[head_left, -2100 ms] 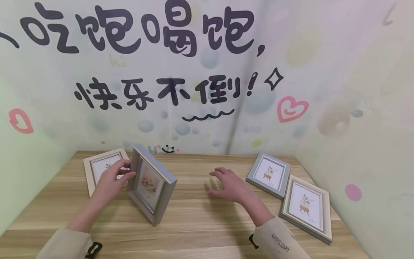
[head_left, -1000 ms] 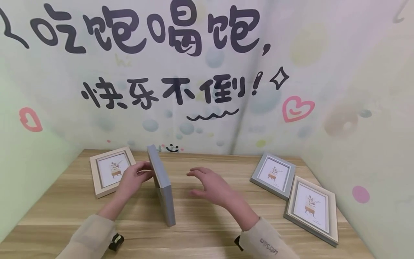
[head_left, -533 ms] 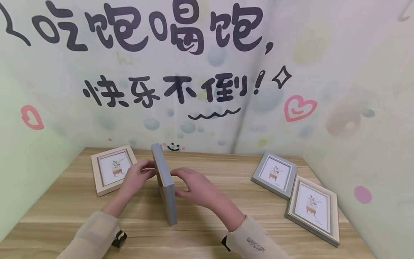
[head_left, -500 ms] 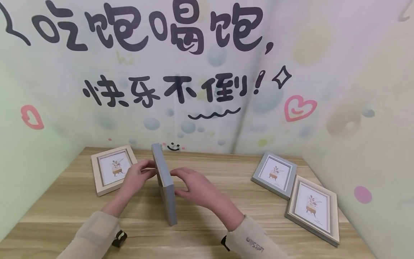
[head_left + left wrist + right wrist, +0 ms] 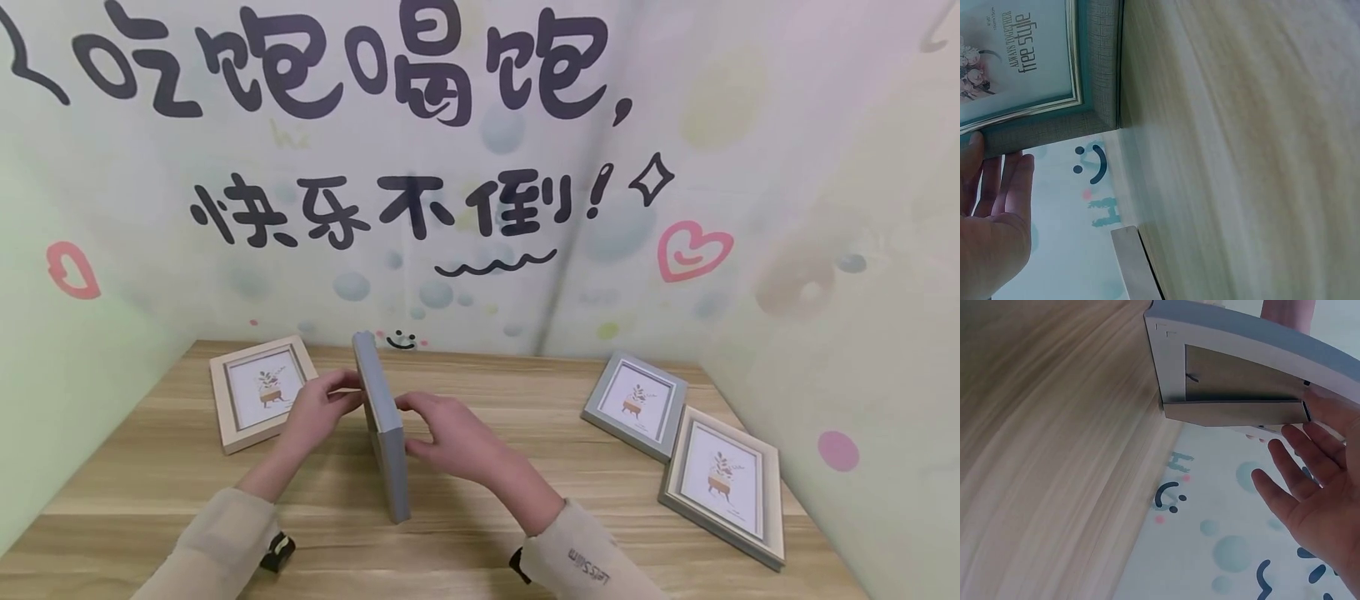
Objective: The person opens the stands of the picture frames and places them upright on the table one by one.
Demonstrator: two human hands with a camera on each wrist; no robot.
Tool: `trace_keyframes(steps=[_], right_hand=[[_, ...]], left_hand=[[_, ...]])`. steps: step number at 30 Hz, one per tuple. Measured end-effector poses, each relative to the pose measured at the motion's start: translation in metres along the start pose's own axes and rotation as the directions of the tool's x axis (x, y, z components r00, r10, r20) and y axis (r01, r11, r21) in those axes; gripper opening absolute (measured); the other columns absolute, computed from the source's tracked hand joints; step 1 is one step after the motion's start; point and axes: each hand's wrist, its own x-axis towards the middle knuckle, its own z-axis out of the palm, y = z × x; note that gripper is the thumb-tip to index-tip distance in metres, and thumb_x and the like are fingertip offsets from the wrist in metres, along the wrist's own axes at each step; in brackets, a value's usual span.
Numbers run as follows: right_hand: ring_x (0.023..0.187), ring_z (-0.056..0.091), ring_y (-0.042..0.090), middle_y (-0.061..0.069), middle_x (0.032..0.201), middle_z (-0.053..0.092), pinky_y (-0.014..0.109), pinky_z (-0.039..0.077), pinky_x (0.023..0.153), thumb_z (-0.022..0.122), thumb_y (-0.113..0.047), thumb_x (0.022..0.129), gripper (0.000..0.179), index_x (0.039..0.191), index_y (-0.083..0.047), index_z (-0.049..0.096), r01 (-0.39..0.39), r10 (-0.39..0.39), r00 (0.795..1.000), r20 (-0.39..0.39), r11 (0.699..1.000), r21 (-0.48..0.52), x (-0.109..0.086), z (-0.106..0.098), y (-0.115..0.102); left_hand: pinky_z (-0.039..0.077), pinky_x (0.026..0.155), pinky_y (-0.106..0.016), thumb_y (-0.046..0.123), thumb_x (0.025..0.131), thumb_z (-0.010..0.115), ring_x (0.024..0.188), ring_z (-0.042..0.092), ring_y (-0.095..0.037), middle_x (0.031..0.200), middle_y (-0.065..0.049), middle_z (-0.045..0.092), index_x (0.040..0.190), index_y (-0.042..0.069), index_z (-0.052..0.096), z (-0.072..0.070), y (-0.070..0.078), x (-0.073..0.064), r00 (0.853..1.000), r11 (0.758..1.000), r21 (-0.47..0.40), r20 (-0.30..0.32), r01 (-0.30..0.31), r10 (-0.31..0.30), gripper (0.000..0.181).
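A grey-blue picture frame (image 5: 390, 442) stands upright, edge-on, on the wooden table. My left hand (image 5: 318, 408) pinches its side edge, thumb on the front and fingers behind. The left wrist view shows its front (image 5: 1104, 69) with lettering and a flower picture. On the other side, my right hand (image 5: 457, 437) is at the back. In the right wrist view, the flap stand (image 5: 1235, 414) juts out from the frame's back (image 5: 1172, 362), and my right thumb and forefinger pinch its free end. The other right fingers are spread.
A cream picture frame (image 5: 225, 400) lies face up at the left, close to my left hand. At the right lie a blue-grey frame (image 5: 600, 408) and a cream one (image 5: 675, 492), touching. A wall with lettering (image 5: 412, 204) rises behind the table (image 5: 525, 375).
The picture frame has turned from showing its front to edge-on. My right hand has moved left to its back and taken hold of the stand. Hardly anything moved in the last half second.
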Motion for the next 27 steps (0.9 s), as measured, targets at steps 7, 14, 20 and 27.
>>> trace_keyframes(steps=[7,14,20,27], right_hand=[[0.125,0.061,0.012,-0.002,0.128,0.067,0.029,0.051,0.105,0.069,-0.016,0.094,0.037,0.129,-0.014,0.055,0.014,-0.014,1.000,-0.023,1.000,-0.017,0.0075,0.0059,0.0024],[0.123,0.062,0.013,-0.001,0.127,0.068,0.027,0.051,0.105,0.069,-0.017,0.094,0.038,0.129,-0.014,0.054,0.047,-0.049,0.998,-0.033,0.997,-0.061,0.0082,0.0063,0.0039],[0.119,0.063,0.012,-0.001,0.125,0.068,0.027,0.052,0.103,0.071,-0.022,0.093,0.040,0.129,-0.015,0.055,0.079,-0.084,0.995,-0.049,0.992,-0.097,0.0079,0.0051,0.0052],[0.110,0.065,0.014,-0.001,0.118,0.066,0.027,0.054,0.096,0.075,-0.024,0.089,0.040,0.125,-0.016,0.058,0.102,-0.116,0.991,-0.074,0.981,-0.164,0.0084,0.0048,0.0067]], left_hand=[[0.059,0.089,-0.027,0.002,0.095,0.063,0.104,0.070,-0.023,0.113,-0.026,0.069,0.111,-0.008,0.066,0.0004,-0.0029,0.0003,1.000,1.000,0.005,0.001,-0.006,0.006,0.019],[0.059,0.090,-0.027,0.003,0.097,0.061,0.092,0.063,0.007,0.113,-0.025,0.069,0.112,-0.007,0.066,0.0001,-0.0062,0.0022,1.000,1.000,0.016,0.002,0.010,-0.010,0.019],[0.059,0.091,-0.028,0.002,0.095,0.064,0.098,0.068,-0.006,0.112,-0.024,0.070,0.111,-0.006,0.067,0.0008,-0.0075,0.0034,1.000,0.999,0.044,-0.007,-0.005,0.005,0.018],[0.059,0.090,-0.025,0.002,0.095,0.064,0.099,0.069,-0.008,0.112,-0.024,0.070,0.110,-0.006,0.067,0.0011,-0.0075,0.0031,1.000,0.999,0.042,-0.011,-0.013,0.014,0.018]])
